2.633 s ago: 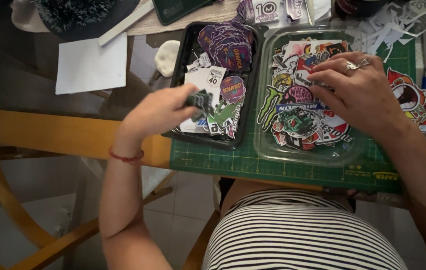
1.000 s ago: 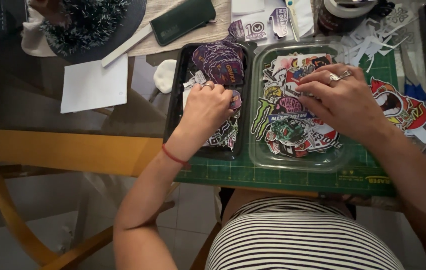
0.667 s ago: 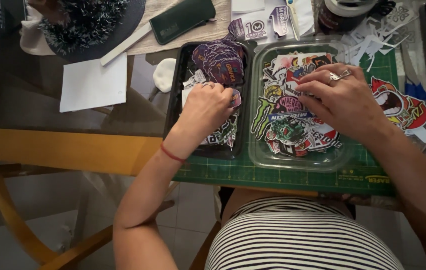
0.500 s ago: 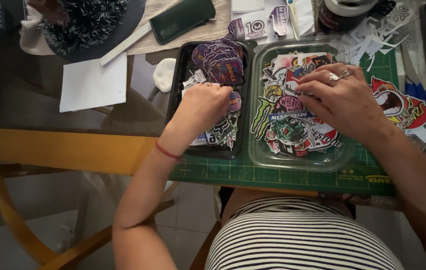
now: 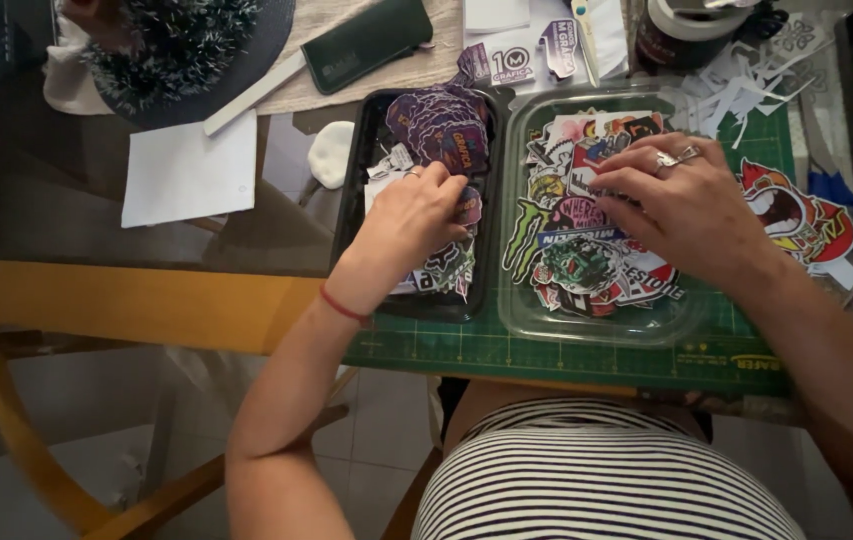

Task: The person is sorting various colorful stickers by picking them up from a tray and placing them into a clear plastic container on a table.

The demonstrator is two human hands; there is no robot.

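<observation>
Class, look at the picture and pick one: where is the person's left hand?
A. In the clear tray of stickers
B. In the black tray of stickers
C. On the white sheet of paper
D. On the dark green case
B: the left hand rests among the stickers in the black tray, while the right hand is over the clear tray.

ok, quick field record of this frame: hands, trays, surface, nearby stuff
left hand: fingers down in the black tray, on the stickers there
right hand: resting on the sticker pile in the clear tray
surface: green cutting mat on a glass table
nearby: white paper sheet, dark green wallet, paper offcuts
grip: cannot tell for either hand
</observation>
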